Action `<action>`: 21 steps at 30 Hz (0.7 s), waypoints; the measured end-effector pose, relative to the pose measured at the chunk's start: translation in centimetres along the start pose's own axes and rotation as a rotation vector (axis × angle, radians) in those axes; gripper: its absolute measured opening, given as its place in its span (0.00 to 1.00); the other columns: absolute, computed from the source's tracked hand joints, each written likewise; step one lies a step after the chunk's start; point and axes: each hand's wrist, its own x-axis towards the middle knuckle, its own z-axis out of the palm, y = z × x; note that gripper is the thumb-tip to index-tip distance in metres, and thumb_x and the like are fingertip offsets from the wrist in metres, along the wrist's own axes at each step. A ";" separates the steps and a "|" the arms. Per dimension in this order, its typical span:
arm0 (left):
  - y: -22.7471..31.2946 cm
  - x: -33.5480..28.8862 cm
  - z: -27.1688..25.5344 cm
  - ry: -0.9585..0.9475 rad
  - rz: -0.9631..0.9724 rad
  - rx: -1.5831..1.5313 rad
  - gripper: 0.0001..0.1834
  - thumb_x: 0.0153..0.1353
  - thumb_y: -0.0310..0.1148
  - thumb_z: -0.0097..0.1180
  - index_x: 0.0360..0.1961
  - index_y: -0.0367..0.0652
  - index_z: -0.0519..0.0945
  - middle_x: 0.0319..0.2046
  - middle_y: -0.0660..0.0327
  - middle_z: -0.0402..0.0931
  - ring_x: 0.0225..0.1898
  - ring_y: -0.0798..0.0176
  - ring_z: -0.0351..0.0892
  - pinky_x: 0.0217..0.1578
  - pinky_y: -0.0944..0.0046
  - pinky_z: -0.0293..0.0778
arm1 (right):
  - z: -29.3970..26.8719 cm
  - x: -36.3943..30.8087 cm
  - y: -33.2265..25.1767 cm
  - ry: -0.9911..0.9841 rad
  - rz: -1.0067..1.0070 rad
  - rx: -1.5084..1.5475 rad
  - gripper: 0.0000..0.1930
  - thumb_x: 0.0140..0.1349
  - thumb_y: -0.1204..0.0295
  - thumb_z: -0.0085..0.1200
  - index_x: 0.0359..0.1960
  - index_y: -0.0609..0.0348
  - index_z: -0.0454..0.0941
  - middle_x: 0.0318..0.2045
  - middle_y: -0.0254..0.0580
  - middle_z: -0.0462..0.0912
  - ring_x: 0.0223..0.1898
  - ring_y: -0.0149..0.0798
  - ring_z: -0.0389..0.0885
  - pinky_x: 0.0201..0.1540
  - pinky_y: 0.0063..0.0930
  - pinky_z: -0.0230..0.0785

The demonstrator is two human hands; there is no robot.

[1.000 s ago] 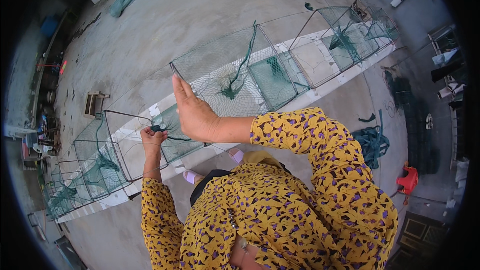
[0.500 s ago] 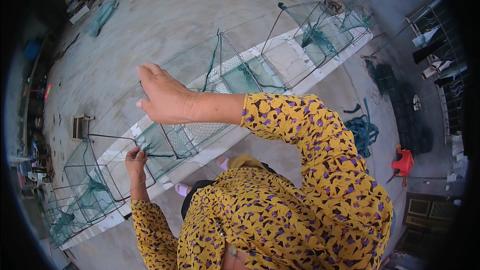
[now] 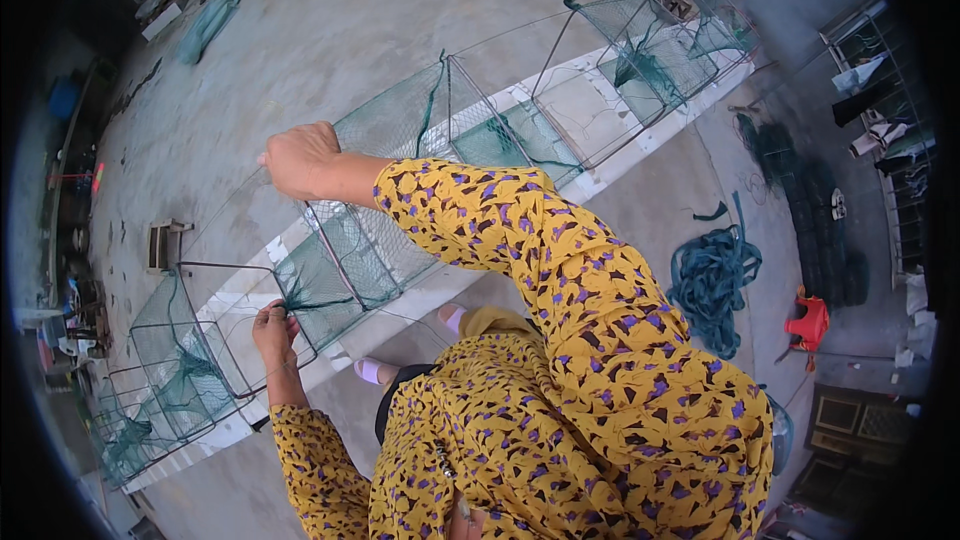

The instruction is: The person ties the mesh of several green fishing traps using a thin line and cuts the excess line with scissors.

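A long trap of green netting [image 3: 390,130] on square metal frames [image 3: 335,252] stretches diagonally across a pale board [image 3: 690,100]. My left hand [image 3: 274,332] is closed in a pinch on the gathered tip of a green net panel [image 3: 340,265], beside one of the frames. Above the trap's far edge, my right hand [image 3: 300,160] is curled with its fingers pressed together. Whatever lies in those fingers is hidden or too thin to make out. A thin line runs near it toward the left part of the trap.
A small wooden stool [image 3: 165,245] stands beyond the trap at left. Tangled teal netting [image 3: 715,285] lies on the concrete to my right, near a red stool [image 3: 806,322] and a dark net bundle [image 3: 800,210]. A teal bundle [image 3: 208,28] lies far left.
My right hand has moved left and slightly away, and its fingers have curled in. My left hand keeps its pinch in nearly the same place.
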 end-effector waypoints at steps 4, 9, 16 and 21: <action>0.1 0.1 0.8 0.015 0.051 -0.066 0.04 0.53 0.27 0.49 0.32 0.43 0.73 0.20 0.66 0.69 0.15 0.74 0.68 0.14 0.75 0.68 | 0.4 1.4 -0.3 -0.091 -0.078 -0.115 0.13 0.57 0.66 0.43 0.31 0.57 0.80 0.28 0.45 0.80 0.38 0.46 0.78 0.41 0.40 0.61; -0.2 -0.1 1.6 0.022 0.095 0.017 0.04 0.53 0.26 0.49 0.31 0.42 0.72 0.20 0.66 0.69 0.14 0.74 0.66 0.13 0.76 0.64 | 0.2 0.1 0.1 -0.225 -0.051 -0.197 0.12 0.54 0.69 0.45 0.35 0.55 0.80 0.32 0.47 0.80 0.40 0.46 0.77 0.39 0.38 0.64; -0.5 2.8 1.0 0.161 0.289 0.184 0.06 0.52 0.28 0.52 0.28 0.36 0.76 0.23 0.62 0.75 0.23 0.71 0.68 0.25 0.71 0.65 | 0.8 0.8 -0.3 -0.124 -0.145 -0.199 0.18 0.62 0.62 0.37 0.35 0.61 0.78 0.30 0.52 0.79 0.35 0.54 0.77 0.36 0.44 0.68; 1.2 2.4 3.2 0.256 0.165 0.192 0.12 0.46 0.33 0.54 0.29 0.34 0.78 0.27 0.55 0.78 0.30 0.60 0.77 0.34 0.66 0.70 | -1.0 1.4 0.5 -0.134 -0.074 -0.316 0.21 0.63 0.56 0.35 0.42 0.61 0.72 0.38 0.53 0.78 0.42 0.52 0.75 0.44 0.42 0.65</action>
